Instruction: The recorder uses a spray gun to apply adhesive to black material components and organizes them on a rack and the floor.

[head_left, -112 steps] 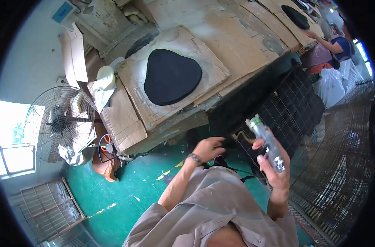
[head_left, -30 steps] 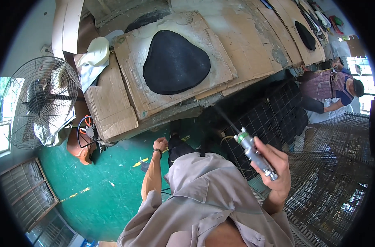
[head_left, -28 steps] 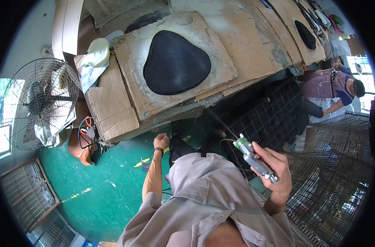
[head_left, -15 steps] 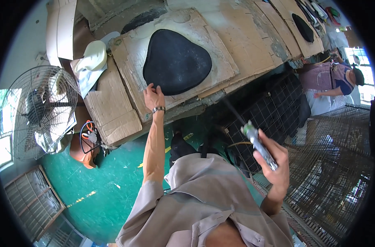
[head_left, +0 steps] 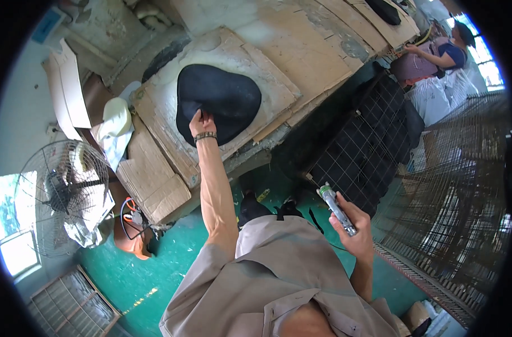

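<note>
A black, rounded three-cornered pad [head_left: 228, 98], like a seat cushion cover, lies on a cardboard sheet [head_left: 275, 90] whitened with residue. My left hand [head_left: 203, 123] is closed on the pad's near left part, fingers pinched, and the black surface bends up around them. Its fingertips are partly hidden. My right hand [head_left: 352, 227], held over the floor at my right side, grips a grey cylindrical tool [head_left: 337, 210] with a green end. That end points up and left, away from my palm. The tool's exact kind cannot be made out.
Cardboard covers the long workbench [head_left: 306, 50]. A caged fan [head_left: 62, 196] stands at left, near a pale yellow piece [head_left: 115, 118]. At right are a wire grid [head_left: 354, 143] over dark pads and a stack of wire racks [head_left: 452, 208]. A co-worker [head_left: 441, 56] stands at far right.
My left hand has gone from the pad's near edge to gripping it, and the pad's outline is now bent. My right hand still holds the tool, now slightly lower. The whole view has shifted.
</note>
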Action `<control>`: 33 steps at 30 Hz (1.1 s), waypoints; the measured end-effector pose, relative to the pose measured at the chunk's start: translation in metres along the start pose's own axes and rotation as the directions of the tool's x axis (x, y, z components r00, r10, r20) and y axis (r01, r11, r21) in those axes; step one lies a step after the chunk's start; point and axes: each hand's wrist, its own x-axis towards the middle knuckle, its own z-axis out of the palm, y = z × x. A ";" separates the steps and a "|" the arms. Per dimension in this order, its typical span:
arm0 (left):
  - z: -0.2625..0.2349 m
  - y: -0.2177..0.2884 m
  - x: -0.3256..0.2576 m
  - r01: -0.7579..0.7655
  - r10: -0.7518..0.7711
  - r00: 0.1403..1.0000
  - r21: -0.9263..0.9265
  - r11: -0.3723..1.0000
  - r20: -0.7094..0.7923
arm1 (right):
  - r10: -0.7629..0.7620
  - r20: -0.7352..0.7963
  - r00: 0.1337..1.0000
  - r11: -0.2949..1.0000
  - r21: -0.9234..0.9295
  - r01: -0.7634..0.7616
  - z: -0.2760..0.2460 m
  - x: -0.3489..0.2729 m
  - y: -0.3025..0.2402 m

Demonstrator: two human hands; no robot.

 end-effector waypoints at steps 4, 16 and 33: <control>0.121 -0.036 -0.060 -0.192 0.107 0.915 0.186 0.964 0.389 | 0.101 -0.030 0.994 0.992 -0.071 -0.103 -0.012 -0.035 0.046; 0.198 -0.162 -0.284 -0.058 -0.317 0.711 0.501 0.864 0.628 | 0.303 -0.260 0.917 0.949 -0.006 -0.315 -0.053 -0.113 0.148; -0.054 -0.538 -0.527 0.496 -0.981 0.090 0.862 -0.105 -0.172 | 0.714 -0.390 0.581 0.695 0.298 -0.654 -0.089 -0.234 0.249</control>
